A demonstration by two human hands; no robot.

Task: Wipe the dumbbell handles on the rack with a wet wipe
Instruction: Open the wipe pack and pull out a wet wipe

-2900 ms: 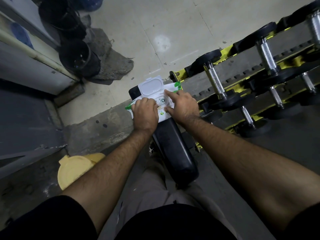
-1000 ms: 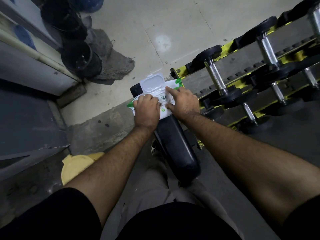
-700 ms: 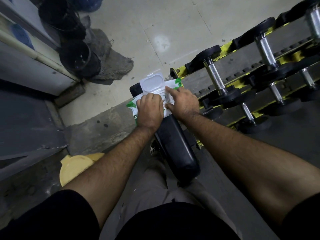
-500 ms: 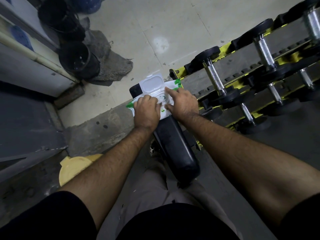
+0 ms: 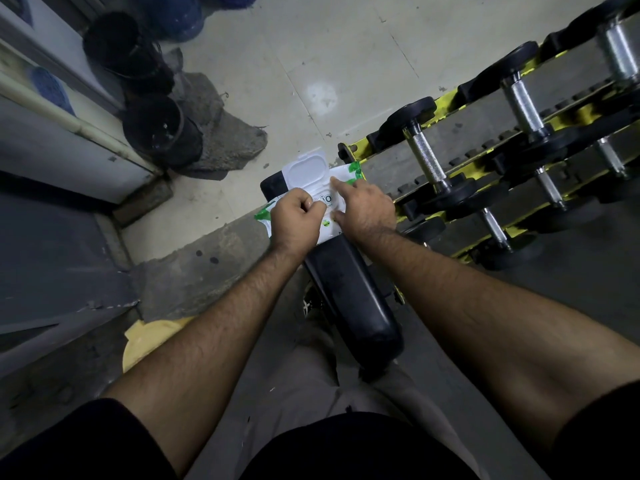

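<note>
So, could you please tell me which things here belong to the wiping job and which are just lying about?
Job:
- wet wipe pack, lid open
- left hand
- right hand
- dumbbell handles
- rack

Lying about:
- black buckets
- yellow lid
- black bench pad

arms: bare and hairy from the upper arm down | sleeves (image 5: 79,441): short, black | top: black | trousers (image 5: 294,386): grey-khaki | hands: bare, no rings or watch visible
</note>
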